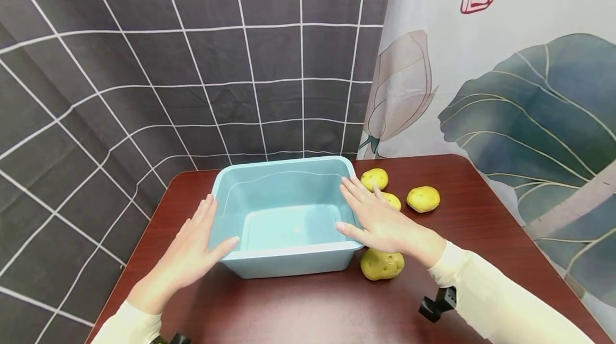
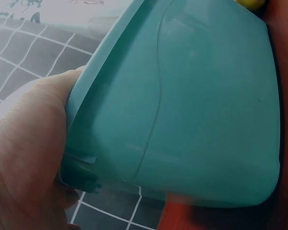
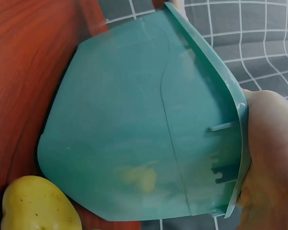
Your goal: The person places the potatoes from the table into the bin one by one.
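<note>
A light blue plastic basin (image 1: 289,264) with nothing in it sits upright on the table. Along its left rim lies my left hand (image 1: 190,250), fingers straight and thumb stretched over the front left corner. My right hand (image 1: 380,221) rests at the opposite rim, with its fingers extended and the thumb pointing inward over the edge. In both wrist views the palms are right at the rim, and the basin's outer wall (image 2: 206,105) fills much of the left one. Close by the right side of the basin is a yellow potato (image 1: 382,265), just below my right hand.
Further potatoes lie on the right: one at the back (image 1: 374,178), one partly hidden behind my right hand (image 1: 393,202), and one farther out (image 1: 423,199). The dark red table (image 1: 308,306) ends near a grey grid curtain (image 1: 274,55) and a white floral curtain (image 1: 433,135).
</note>
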Motion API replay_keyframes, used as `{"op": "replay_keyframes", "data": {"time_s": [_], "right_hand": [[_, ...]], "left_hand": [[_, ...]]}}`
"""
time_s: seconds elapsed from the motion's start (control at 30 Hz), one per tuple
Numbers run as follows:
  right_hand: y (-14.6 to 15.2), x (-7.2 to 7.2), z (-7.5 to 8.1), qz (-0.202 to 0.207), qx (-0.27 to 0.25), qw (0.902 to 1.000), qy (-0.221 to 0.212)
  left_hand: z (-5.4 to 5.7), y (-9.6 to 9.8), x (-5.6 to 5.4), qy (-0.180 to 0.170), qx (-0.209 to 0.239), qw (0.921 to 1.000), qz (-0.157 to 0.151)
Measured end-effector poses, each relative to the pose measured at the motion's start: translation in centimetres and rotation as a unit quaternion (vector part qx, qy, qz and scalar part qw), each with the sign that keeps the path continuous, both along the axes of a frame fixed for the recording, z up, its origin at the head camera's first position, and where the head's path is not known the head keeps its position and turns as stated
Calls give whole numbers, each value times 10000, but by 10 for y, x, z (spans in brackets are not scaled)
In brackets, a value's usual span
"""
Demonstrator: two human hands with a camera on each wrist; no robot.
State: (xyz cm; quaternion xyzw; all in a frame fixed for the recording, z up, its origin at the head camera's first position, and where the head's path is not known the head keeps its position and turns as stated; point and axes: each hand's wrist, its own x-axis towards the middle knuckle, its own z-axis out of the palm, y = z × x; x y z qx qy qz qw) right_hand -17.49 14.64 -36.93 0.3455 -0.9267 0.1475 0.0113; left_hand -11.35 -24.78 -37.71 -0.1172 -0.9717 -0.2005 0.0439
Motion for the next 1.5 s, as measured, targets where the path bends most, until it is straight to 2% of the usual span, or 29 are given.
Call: {"op": "replay_keyframes", "data": {"time_s": [0.3, 0.57, 0.87, 1.1, 1.33, 1.4, 1.5], "right_hand": [[9, 18, 4, 51, 178, 9998, 29], [9, 28, 6, 157, 164, 9997, 108], [8, 34, 3, 272, 36, 9996, 113], [7, 36, 3, 249, 27, 9997, -46], [11, 35, 2, 330, 29, 9994, -40], [13, 35, 2, 370, -9, 9993, -55], [17, 34, 2, 445, -80, 9990, -67]], "left_hand": [[4, 5, 15, 44, -28, 10000, -74], [7, 4, 27, 86, -46, 9999, -106], [6, 0, 35, 183, -31, 9998, -125], [7, 1, 38, 157, -59, 9998, -132], [15, 0, 35, 30, -236, 9996, -175], [20, 0, 30, 54, -341, 9992, -187], [27, -2, 15, 185, -519, 9982, -227]]}}
